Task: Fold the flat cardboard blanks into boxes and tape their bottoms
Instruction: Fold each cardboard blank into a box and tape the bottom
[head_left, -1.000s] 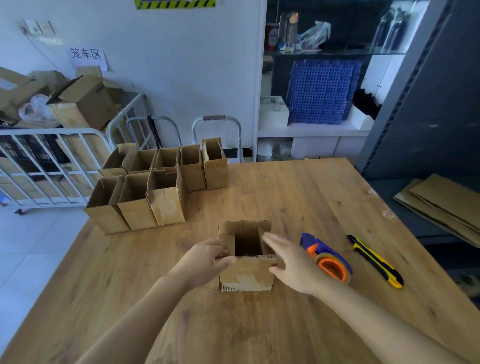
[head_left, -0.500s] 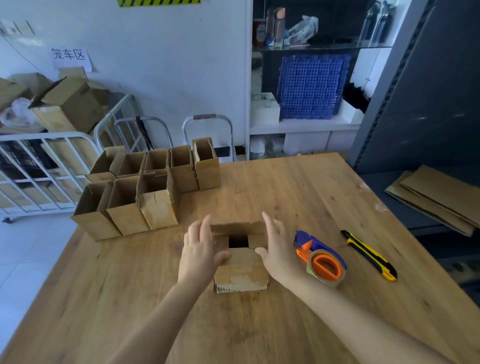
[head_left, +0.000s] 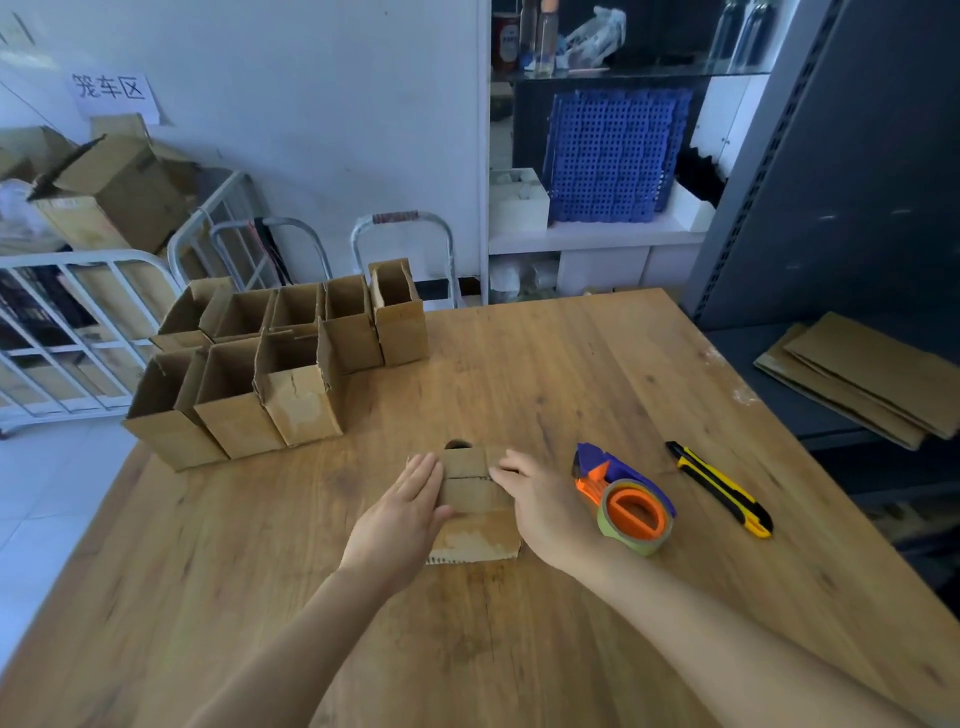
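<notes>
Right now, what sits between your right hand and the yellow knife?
The tape dispenser, beside the right hand; then bare table up to the knife. Head view.

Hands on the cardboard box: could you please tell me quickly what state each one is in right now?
Left hand: open, straight fingers pressing the left flap of the small brown cardboard box.
Right hand: open, fingers pressing its right flap.

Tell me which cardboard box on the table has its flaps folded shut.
The box beside the tape dispenser, pressed by the left hand and right hand. Its flaps meet in a seam; the grouped boxes far left stand open.
</notes>
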